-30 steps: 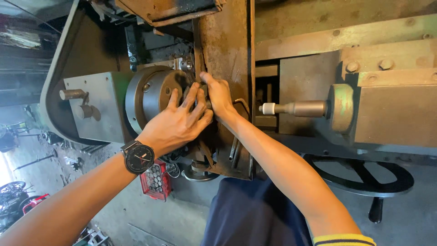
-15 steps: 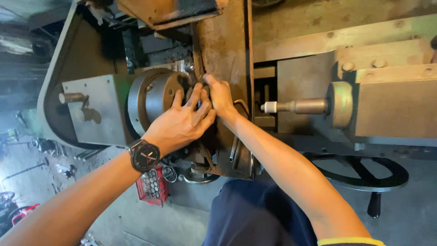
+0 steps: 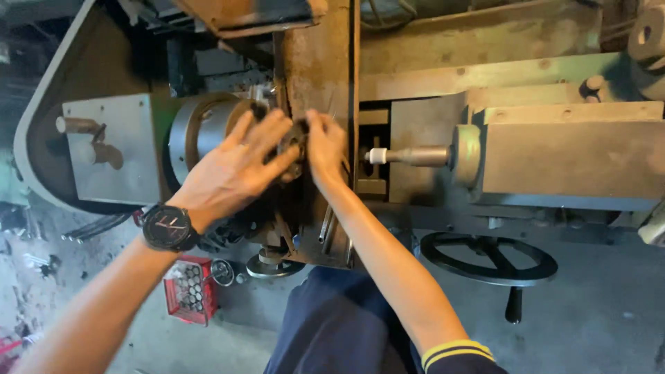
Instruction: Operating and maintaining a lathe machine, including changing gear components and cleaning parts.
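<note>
Both hands have shifted a touch since half a second ago: the left hand has spread wider, fingers now fanned out rather than bunched, and the view has drawn in closer on the lathe. That left hand lies flat and open over the front of the round metal chuck, its fingertips reaching across to a small dark part sitting right between the two hands. The right hand comes in from the right side, fingers curled and pinched narrow against that same dark part; whether it fully grips it, I cannot tell, the fingers are blurred. The two hands are almost touching each other there, just in front of the rusty brown carriage slab that runs from near to far through the middle.

On the left wrist, a black wristwatch. On the right arm, a dark sleeve with a yellow-striped cuff, down at the near edge.

Moving outward: left of the chuck sits the grey headstock box with a short lever handle sticking out. To the right, well apart from the hands, the tailstock points its pale spindle back toward them. Near and right, a black handwheel with its handle hanging down. Down on the floor at the near left, a red crate packed with small round pieces, and a metal ring-like bit just beside it.
</note>
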